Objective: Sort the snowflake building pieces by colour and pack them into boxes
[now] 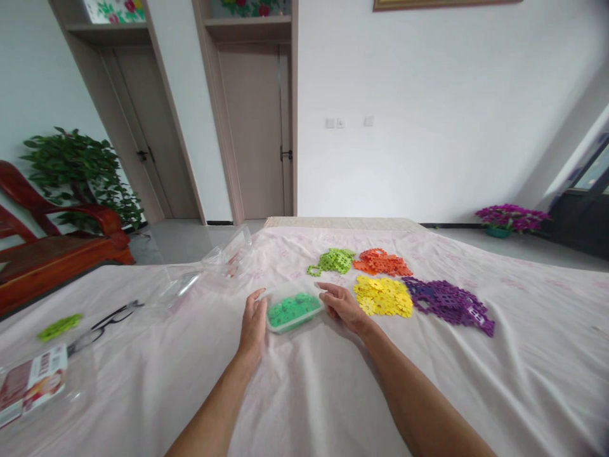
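Note:
A small clear plastic box [291, 311] filled with dark green snowflake-shaped pieces sits on the pale cloth. My left hand [253, 322] rests against its left side, fingers together and stretched forward. My right hand [341, 306] lies at its right side, fingers extended and touching the box's edge. Neither hand has closed around it. Beyond the box lie flat piles of the same kind of pieces: light green [333, 260], orange [381, 262], yellow [383, 296] and purple [448, 302].
Empty clear plastic boxes and lids [223, 259] lie at the left rear. Black glasses [110, 316], a few light green pieces [59, 325] and a labelled clear packet [32, 381] lie far left. A red wooden chair [52, 241] and potted plant [80, 174] stand beyond.

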Motion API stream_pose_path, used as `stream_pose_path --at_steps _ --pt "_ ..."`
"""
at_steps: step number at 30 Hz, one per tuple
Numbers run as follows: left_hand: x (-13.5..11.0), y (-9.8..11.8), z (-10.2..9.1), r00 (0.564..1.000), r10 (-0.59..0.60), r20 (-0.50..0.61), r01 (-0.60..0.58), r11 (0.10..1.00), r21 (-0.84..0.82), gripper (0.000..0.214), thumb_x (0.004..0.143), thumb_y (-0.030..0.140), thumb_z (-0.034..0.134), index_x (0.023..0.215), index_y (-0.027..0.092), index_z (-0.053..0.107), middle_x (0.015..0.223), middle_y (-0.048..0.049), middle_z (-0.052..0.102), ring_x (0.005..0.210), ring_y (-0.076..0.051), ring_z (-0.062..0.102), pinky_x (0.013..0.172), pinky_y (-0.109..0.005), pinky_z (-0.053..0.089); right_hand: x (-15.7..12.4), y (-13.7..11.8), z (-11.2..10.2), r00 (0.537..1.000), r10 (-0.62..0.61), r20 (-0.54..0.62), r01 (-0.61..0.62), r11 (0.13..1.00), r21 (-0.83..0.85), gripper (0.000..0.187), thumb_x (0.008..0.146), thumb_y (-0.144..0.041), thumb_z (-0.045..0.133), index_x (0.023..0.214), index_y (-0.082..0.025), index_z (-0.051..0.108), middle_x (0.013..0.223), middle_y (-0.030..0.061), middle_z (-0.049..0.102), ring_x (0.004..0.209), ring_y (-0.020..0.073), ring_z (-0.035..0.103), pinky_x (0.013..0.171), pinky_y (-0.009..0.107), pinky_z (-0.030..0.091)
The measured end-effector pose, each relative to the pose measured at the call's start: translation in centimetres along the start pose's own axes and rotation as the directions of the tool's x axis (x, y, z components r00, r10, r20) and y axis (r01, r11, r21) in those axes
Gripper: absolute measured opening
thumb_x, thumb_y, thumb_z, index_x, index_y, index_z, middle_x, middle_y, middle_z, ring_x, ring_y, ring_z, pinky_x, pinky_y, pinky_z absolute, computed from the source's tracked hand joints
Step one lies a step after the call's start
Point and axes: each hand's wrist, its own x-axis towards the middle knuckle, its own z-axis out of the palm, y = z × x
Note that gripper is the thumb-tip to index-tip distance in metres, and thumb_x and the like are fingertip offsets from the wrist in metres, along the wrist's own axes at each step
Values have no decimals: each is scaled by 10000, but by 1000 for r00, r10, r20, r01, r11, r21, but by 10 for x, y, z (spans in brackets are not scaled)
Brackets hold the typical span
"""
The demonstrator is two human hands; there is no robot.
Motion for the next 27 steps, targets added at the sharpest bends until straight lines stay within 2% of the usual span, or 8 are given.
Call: stream_pose_path --at_steps 4,9,14,18,22,25,27 --pt "4 -3 -1 999 -32 5 33 997 -69 381 808 372 597 1153 209 601 1116 -66 672 991 -179 637 871 -310 484 2 4 0 1000 -10 20 10 1000 16 682 742 -490 667 1298 -104 579 483 -77 474 400 68 382 385 177 278" --pt "10 -2 -2 999 -27 20 29 996 -90 367 743 461 643 911 138 687 893 -62 720 865 -195 667 834 -323 500 2 5 2 999 -21 28 21 1000 0 610 789 -468 636 1286 -117 596 496 -68 499 412 70 401 389 173 301" --pt "13 6 -4 989 -139 56 145 983 -116 349 688 418 669 852 113 707 792 -81 736 742 -212 693 715 -331 529 2 5 3 999 -29 32 29 1000 7 558 783 -467 641 1231 -135 642 551 -46 547 437 69 422 392 169 311" --pt "16 9 -4 980 -195 50 199 973 -119 295 685 335 669 862 103 714 815 -105 747 737 -212 704 701 -322 536 3 7 3 1000 -16 23 16 1000 13 554 778 -462 646 1228 -139 644 562 -40 557 451 73 437 393 165 320" --pt "15 6 -5 983 -172 71 179 978 -111 303 726 361 659 891 111 708 879 -113 745 787 -211 706 741 -322 538 3 7 2 1000 1 26 -1 1000 19 529 770 -455 649 1199 -146 661 546 -46 547 434 67 429 388 160 319" --pt "13 1 -7 991 -113 69 121 986 -112 416 803 475 605 1061 157 675 1046 -110 720 908 -208 695 806 -324 533 4 7 1 999 8 31 -9 999 34 496 765 -430 645 1167 -141 671 528 -55 529 409 58 411 374 154 308" --pt "12 -3 -8 996 -91 25 93 990 -102 495 848 549 540 1196 205 614 1157 -104 680 994 -204 676 850 -326 524 5 7 2 999 35 1 -35 998 49 492 751 -413 648 1156 -135 668 501 -64 512 381 52 387 358 150 284"
